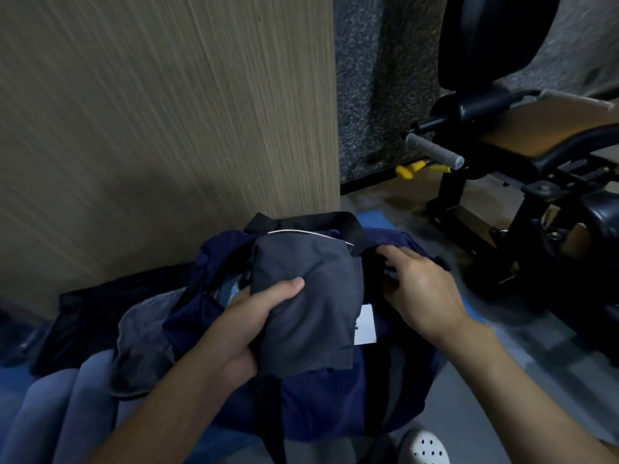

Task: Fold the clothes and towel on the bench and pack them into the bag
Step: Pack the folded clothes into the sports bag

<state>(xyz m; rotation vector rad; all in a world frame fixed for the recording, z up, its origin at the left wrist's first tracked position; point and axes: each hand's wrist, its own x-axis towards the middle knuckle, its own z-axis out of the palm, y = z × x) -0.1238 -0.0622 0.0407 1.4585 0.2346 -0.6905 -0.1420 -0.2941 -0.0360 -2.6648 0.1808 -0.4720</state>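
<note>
Left hand (241, 326) clenches a folded grey garment (311, 296) just above the navy bag (321, 396). The right hand (425, 289) grips the bag's far rim, spreading its mouth. If that rim slips, the mouth could close and the fold bunch going in.

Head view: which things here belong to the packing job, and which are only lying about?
Job: navy bag, its edge held by the right hand; folded grey garment, gripped by the left hand; crumpled grey cloth beside the bag.
Lying about: exercise machine; its grey handle; yellow knob; white shoe.
</note>
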